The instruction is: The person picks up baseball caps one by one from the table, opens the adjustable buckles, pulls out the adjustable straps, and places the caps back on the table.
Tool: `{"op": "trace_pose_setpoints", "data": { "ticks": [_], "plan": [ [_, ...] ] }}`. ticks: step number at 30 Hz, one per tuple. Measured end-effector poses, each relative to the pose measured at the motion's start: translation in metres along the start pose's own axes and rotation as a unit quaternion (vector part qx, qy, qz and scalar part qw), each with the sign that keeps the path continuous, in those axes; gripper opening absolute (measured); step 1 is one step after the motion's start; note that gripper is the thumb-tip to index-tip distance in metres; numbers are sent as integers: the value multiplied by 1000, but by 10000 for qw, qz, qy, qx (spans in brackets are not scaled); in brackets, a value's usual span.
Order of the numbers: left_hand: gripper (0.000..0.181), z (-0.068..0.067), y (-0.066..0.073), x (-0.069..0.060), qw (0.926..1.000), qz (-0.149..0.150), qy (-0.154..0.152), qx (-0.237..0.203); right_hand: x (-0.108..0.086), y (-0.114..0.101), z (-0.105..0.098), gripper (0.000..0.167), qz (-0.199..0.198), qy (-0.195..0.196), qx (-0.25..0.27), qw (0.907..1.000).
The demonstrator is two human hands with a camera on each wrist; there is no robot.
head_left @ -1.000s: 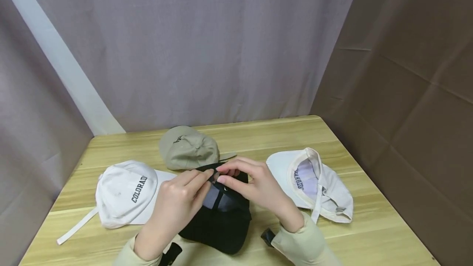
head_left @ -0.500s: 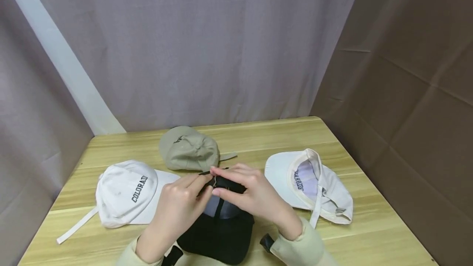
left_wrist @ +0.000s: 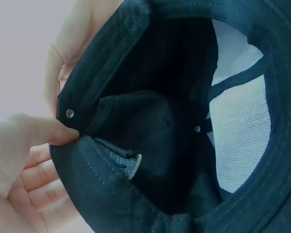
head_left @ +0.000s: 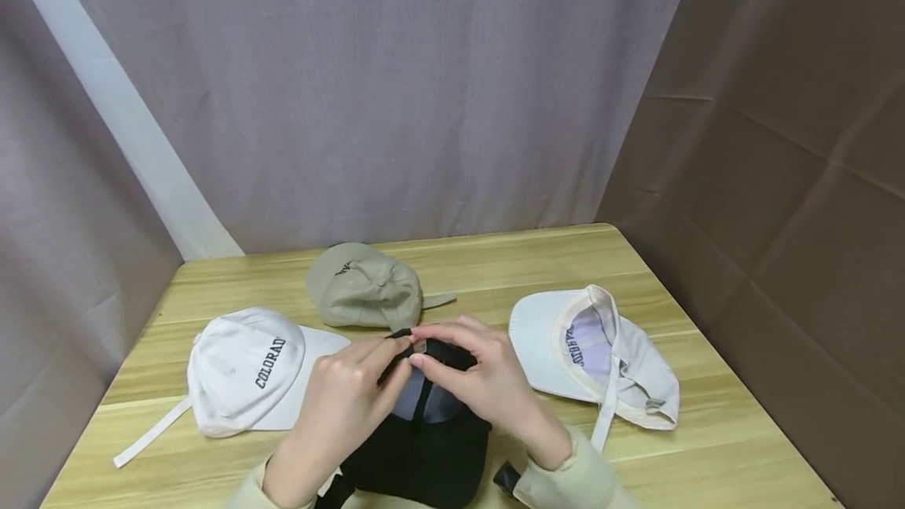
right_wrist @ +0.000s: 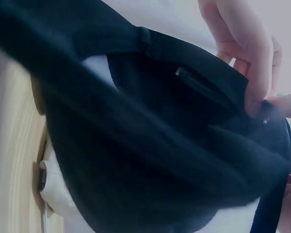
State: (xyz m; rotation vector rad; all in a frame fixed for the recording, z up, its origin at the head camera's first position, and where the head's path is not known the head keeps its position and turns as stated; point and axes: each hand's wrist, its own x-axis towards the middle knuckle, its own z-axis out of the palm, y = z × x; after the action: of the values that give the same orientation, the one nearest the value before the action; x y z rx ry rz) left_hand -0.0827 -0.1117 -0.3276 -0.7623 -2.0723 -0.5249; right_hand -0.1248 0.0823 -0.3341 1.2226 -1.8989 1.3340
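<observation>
A black cap point(head_left: 424, 458) is held up at the near middle of the table, its inside turned toward me and its brim lowest. My left hand point(head_left: 353, 387) pinches the back edge of its band between thumb and fingers. Close beside it, my right hand point(head_left: 484, 368) pinches the same edge from the other side, fingertips nearly meeting. In the left wrist view a small metal stud point(left_wrist: 70, 113) shows on the band near the thumb. Pale mesh lining point(left_wrist: 245, 131) shows inside the cap. The fingers behind the band are partly hidden.
A white cap point(head_left: 243, 368) lettered COLORAD lies left, its strap pointing front left. A khaki cap point(head_left: 368, 285) lies behind the hands. Another white cap point(head_left: 643, 371) rests on its side at right. Curtains point(head_left: 424, 100) stand behind the wooden table point(head_left: 707, 446).
Both hands have shifted slightly downward with the black cap, and its brim has come nearer to me. The fingertips stay at its back edge. The other caps have kept their places.
</observation>
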Motion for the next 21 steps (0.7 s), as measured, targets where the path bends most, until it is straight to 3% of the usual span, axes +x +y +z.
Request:
{"op": "trace_pose_setpoints", "data": {
  "ticks": [5,12,21],
  "plan": [
    [16,0,0,0,9999,-55,72,-109,-2,-1,3,28,-224,203,-131,9995],
    [14,2,-3,-2,9989,-226,281,-296,3,3,4,21,-456,74,-97,9989],
    [15,4,-9,-1,9993,-83,323,-191,6,11,3,19,-534,10,64,9985]
  ]
}}
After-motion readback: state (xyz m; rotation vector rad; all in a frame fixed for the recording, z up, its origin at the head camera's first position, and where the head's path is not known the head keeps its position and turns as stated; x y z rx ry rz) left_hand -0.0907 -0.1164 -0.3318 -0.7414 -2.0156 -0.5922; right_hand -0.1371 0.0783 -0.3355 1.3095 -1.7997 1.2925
